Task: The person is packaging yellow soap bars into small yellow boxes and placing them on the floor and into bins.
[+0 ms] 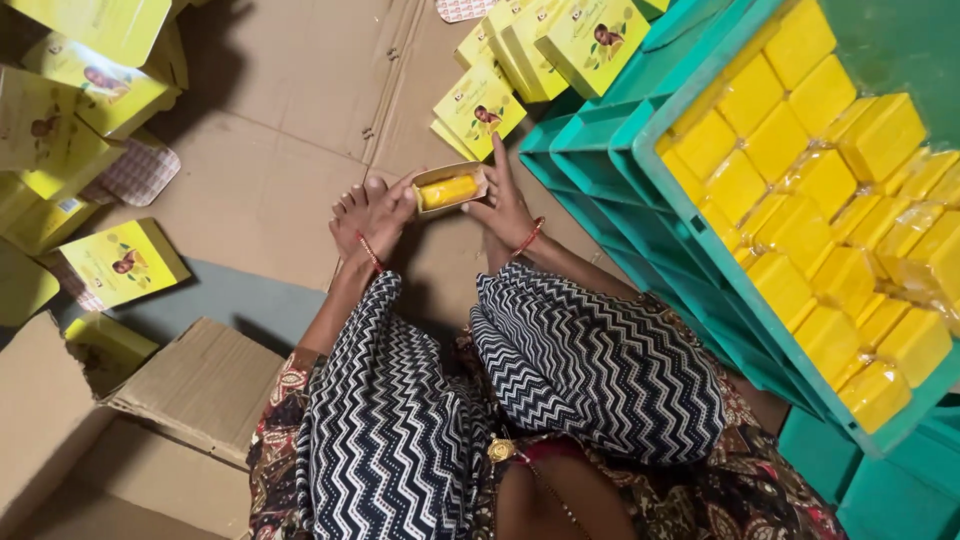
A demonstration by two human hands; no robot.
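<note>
Both my hands hold a small open yellow carton [450, 188] with a wrapped yellow soap bar [448, 191] lying inside it. My left hand [378, 215] grips the carton's left end. My right hand [505, 205] grips its right end, fingers stretched along the side. Each wrist wears a red bangle. The carton is held low over the cardboard sheet [290, 130] on the floor, just beyond my knees in zigzag black-and-white cloth.
A teal crate [700, 250] at the right holds several wrapped yellow soap bars [800, 210] and rests on more teal crates. Filled yellow cartons [560, 40] are stacked at the top. Flat and folded cartons [120, 262] lie at the left beside a brown cardboard box [200, 385].
</note>
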